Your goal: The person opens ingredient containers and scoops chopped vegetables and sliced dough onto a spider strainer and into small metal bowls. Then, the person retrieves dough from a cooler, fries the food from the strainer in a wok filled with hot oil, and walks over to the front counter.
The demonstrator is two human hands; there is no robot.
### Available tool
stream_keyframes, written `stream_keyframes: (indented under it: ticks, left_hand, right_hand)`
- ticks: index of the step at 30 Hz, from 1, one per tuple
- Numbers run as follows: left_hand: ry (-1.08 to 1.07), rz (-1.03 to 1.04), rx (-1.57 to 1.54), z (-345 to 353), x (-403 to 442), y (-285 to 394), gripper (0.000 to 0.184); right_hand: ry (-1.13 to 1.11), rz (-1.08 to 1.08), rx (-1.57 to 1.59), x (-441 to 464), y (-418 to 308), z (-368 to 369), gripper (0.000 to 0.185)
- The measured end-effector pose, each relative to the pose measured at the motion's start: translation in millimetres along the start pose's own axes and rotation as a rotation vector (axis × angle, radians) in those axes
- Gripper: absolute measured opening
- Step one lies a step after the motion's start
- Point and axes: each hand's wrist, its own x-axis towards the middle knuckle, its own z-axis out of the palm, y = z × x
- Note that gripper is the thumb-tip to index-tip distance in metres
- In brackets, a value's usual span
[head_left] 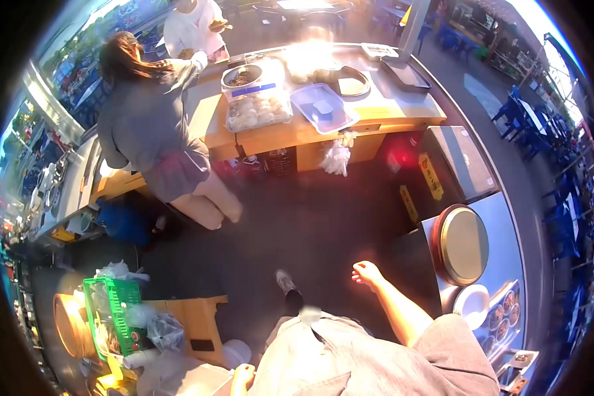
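Note:
My right hand (368,272) hangs over the dark floor in front of me, its fingers loosely curled together, and I see nothing in it. It touches nothing; the side counter with the round lidded container (465,245) stands to its right. Low in the view, my left hand (243,375) is close against my body, beside a white round object (236,353). Its fingers are small and partly hidden, so I cannot make out how they are closed.
A wooden counter (389,119) ahead holds a bag of pale round pieces (259,111), a clear plastic tub (323,109) and a dark tray (406,74). Another person (155,125) stands at its left. A green basket (115,317) sits at lower left; white plates (472,305) lie right.

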Motion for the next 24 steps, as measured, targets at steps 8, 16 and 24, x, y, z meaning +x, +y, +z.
stream_keyframes:
  ticks: [8,16,24]
  left_hand:
    - [0.043,0.014,-0.370,-138,100,242,0.014]
    - [0.128,0.244,-0.522,-202,125,408,0.017]
    - [0.341,-0.245,-0.743,-146,84,406,0.018]
  right_hand:
    - [0.143,0.287,-0.137,30,-1,-13,0.028]
    - [0.125,0.308,-0.082,126,-124,6,0.028]
    - [-0.204,0.273,-0.380,322,-290,64,0.026]
